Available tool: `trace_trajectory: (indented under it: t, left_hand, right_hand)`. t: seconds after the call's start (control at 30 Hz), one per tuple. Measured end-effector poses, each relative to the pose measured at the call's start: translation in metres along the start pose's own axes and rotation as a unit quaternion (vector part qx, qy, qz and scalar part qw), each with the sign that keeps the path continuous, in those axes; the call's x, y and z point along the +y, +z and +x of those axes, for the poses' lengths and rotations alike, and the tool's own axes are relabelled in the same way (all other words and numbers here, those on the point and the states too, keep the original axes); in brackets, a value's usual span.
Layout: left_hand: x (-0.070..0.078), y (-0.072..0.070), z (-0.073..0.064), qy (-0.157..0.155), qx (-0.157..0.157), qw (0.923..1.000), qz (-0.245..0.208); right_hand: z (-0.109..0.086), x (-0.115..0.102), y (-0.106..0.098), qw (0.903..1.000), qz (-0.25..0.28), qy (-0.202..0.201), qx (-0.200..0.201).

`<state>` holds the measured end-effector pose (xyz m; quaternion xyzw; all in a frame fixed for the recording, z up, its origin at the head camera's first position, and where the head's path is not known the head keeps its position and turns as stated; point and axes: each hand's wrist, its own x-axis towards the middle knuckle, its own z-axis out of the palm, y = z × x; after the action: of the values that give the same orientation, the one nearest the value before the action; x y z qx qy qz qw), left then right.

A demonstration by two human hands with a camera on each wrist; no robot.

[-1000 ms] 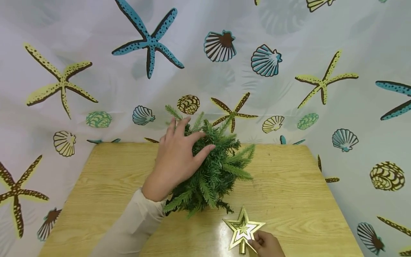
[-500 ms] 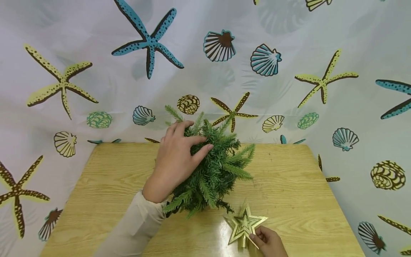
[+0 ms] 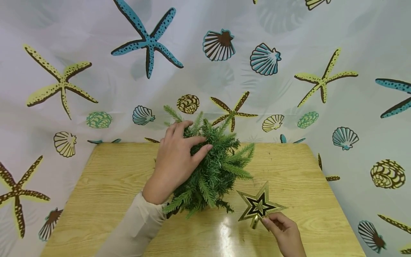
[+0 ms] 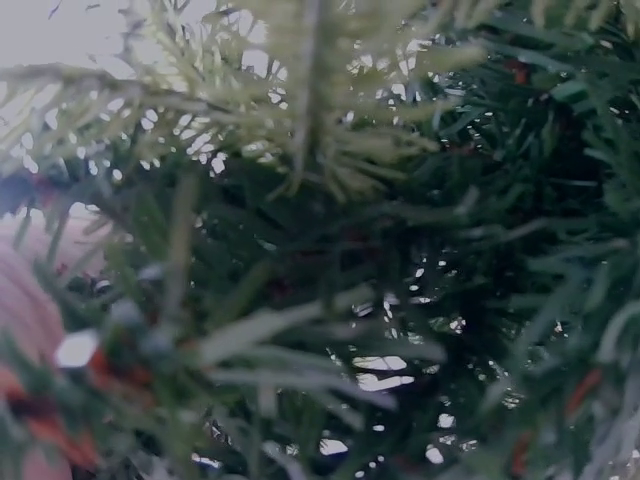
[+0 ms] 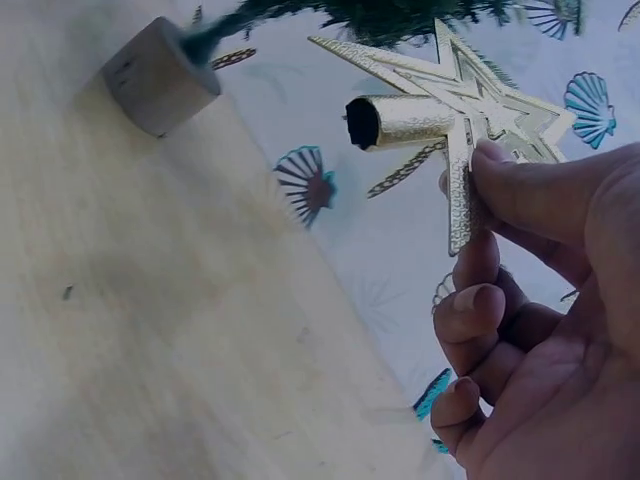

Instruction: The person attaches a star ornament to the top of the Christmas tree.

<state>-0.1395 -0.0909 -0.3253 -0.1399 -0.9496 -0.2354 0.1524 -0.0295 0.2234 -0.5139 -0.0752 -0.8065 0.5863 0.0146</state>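
Note:
A small artificial Christmas tree (image 3: 213, 178) with dark and light green needles stands on the wooden table. My left hand (image 3: 176, 157) grips its upper left side, fingers bent among the branches and some fingertips hidden. Blurred needles fill most of the left wrist view, with part of a finger (image 4: 22, 310) at its left edge. My right hand (image 3: 284, 230) pinches a gold star tree topper (image 3: 259, 206) by a lower point, between thumb and fingers. The star is tilted, off the table, to the right of the tree. Its hollow tube (image 5: 410, 120) shows an open end in the right wrist view.
The tree's round, greyish base (image 5: 165, 80) rests on the tabletop in the right wrist view. A white curtain (image 3: 192, 85) printed with starfish and shells hangs behind the wooden table (image 3: 305, 178) and along both sides.
My right hand has raised the star topper off the table and moved it up and rightward, tilting it. The fingers of my left hand have bent further into the tree.

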Motion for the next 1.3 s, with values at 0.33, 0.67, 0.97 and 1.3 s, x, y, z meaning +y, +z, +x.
trace_trajectory:
  t: [0.33, 0.67, 0.97, 1.3]
  left_hand:
    - [-0.004, -0.004, -0.002, -0.017, -0.007, 0.9998, 0.0]
    - [-0.002, -0.005, -0.003, -0.007, -0.007, 0.9999, 0.005]
    - [0.001, -0.004, -0.003, -0.014, -0.021, 0.9996, 0.015]
    - [0.003, -0.003, -0.002, -0.021, -0.027, 0.9993, 0.018]
  right_hand:
    - [0.018, -0.025, -0.015, 0.9964, 0.003, -0.084, 0.016]
    - [0.031, -0.051, -0.031, 0.9843, 0.023, -0.169, 0.044]
    - [0.043, -0.079, -0.044, 0.974, 0.004, -0.221, 0.051]
    - [0.063, -0.119, -0.047, 0.9635, -0.003, -0.265, 0.038]
